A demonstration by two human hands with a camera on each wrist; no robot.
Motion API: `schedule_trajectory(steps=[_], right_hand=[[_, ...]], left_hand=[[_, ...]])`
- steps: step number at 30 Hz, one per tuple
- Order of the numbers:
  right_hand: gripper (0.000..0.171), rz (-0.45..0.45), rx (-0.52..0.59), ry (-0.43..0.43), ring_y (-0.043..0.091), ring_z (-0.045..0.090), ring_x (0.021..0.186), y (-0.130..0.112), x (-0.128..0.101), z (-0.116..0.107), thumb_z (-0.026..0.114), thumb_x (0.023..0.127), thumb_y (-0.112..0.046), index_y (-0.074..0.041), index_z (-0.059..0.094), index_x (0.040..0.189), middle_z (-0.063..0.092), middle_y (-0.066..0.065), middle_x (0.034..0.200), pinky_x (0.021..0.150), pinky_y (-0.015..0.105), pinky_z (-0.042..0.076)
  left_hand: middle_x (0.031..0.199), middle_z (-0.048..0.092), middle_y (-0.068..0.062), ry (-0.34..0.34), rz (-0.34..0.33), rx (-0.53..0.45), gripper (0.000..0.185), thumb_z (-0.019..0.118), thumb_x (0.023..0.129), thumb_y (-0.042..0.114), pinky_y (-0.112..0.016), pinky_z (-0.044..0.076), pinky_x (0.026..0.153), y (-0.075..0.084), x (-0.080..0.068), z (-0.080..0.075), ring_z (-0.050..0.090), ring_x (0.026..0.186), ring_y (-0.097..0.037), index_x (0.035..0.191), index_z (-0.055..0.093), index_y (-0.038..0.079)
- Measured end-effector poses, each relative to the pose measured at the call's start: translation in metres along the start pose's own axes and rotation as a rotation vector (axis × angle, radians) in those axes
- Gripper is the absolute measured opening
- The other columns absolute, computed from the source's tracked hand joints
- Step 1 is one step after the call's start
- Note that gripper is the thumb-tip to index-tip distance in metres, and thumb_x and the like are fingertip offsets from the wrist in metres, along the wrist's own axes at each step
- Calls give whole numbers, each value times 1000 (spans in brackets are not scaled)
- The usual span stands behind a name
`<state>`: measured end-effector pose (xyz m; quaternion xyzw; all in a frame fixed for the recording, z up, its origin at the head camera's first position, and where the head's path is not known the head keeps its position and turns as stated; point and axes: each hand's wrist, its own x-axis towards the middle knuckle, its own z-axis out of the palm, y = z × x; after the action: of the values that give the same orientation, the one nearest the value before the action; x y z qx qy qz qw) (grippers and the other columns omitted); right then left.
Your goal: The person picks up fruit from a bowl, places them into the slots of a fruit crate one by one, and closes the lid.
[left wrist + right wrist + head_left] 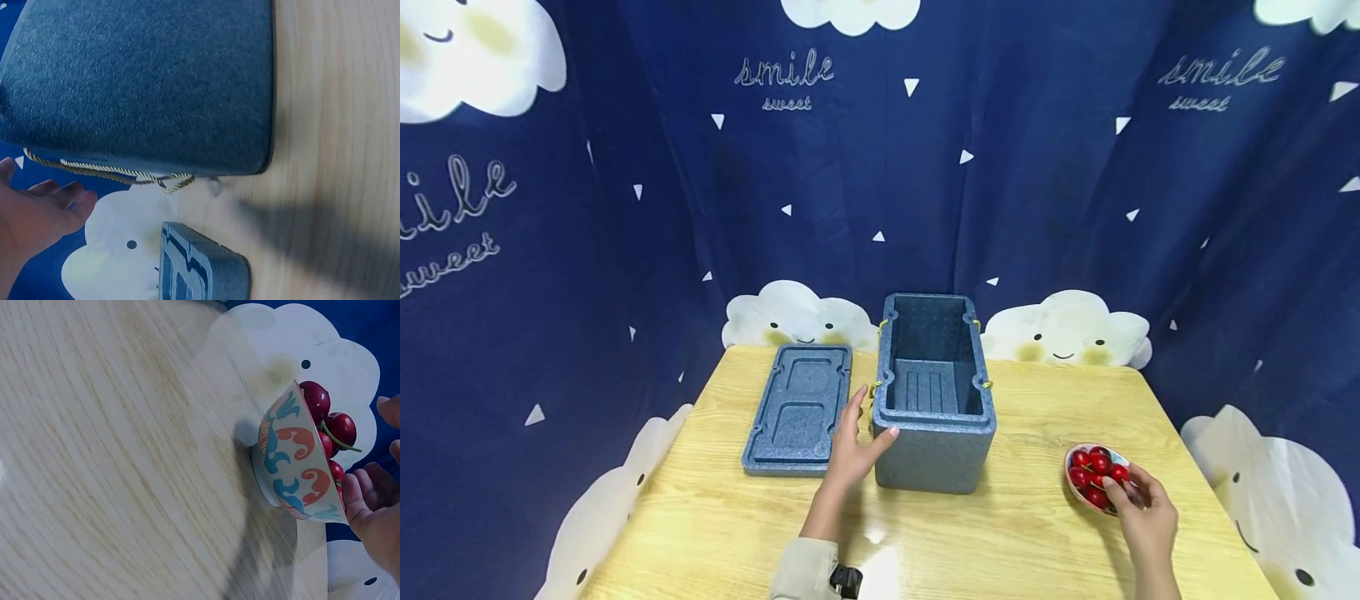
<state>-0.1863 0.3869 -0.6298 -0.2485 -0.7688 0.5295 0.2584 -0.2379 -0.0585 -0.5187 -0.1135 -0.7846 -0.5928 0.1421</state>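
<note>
Head view shows an open blue foam cooler box point(934, 392) on the pale wooden table point(1000, 533); its flat blue foam lid point(799, 410) lies just left of the box, and a small patterned bowl of red cherries point(1096, 477) sits to the box's right. The left hand point(857, 446) rests with straight fingers against the box's near left corner, while the right hand point(1138, 508) curls its fingers at the bowl's near rim. Steadying the box and gripping the bowl firmly, level, should keep the cherries from spilling.
</note>
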Motion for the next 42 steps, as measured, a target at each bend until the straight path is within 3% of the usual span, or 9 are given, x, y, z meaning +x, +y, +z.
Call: schedule_trajectory(steps=[3,6,15,19,24,27,33,37,42], right_hand=[[60,-24,12,-1,-5,52,87,23,14,-2,78,75,-32,-13,56,128,56,-4,109,70,6,41],[62,-36,-4,-12,-4,52,87,26,18,-1,77,75,-37,-14,56,128,56,-2,110,68,7,42],[62,1,-160,-89,-4,46,85,-55,-13,-7,67,84,-35,1,48,131,53,20,120,65,5,37],[55,-16,-208,-88,-3,46,82,-63,-13,-6,67,85,-29,2,51,128,55,23,117,63,5,36],[53,-36,-257,-80,21,53,93,-59,-8,-2,68,85,-28,2,52,127,56,25,114,61,6,34],[57,-31,-285,-100,32,52,101,-55,-4,0,67,85,-31,3,50,128,54,27,115,63,11,36],[60,-38,-324,-124,36,52,104,-52,0,4,66,86,-33,6,48,128,51,30,119,80,38,43],[60,-49,-334,-137,42,47,107,-51,2,7,66,86,-31,8,48,127,46,33,119,88,52,37],[55,-110,-363,-143,49,41,108,-49,4,10,68,84,-25,12,50,122,45,35,115,91,57,31]], left_hand=[[142,36,-11,-10,15,-46,81,75,77,28,-56,30,96,3,3,6,36,124,-38,145,31,20],[142,36,-10,-9,12,-79,83,75,76,27,-58,30,95,7,6,12,36,123,-35,146,31,19],[143,34,-12,5,-61,-44,89,77,74,35,-49,24,102,12,10,22,31,129,-29,146,28,17],[144,33,-16,-17,-62,-81,83,75,78,25,-51,23,102,27,7,19,31,129,-32,146,29,14],[142,35,-20,-44,-99,-116,79,74,77,14,-52,26,100,51,4,13,34,126,-36,144,32,7],[140,37,-20,-58,-129,-116,80,75,76,13,-51,29,99,52,5,11,37,124,-35,143,33,6],[136,42,-23,-83,-158,-112,81,77,74,14,-51,31,97,56,7,8,41,120,-37,141,33,5],[137,39,-25,-116,-161,-124,82,76,76,14,-51,29,98,58,7,6,38,122,-38,142,29,4],[141,33,-24,-135,-160,-140,82,75,78,14,-50,26,101,58,6,6,32,126,-36,143,26,4]])
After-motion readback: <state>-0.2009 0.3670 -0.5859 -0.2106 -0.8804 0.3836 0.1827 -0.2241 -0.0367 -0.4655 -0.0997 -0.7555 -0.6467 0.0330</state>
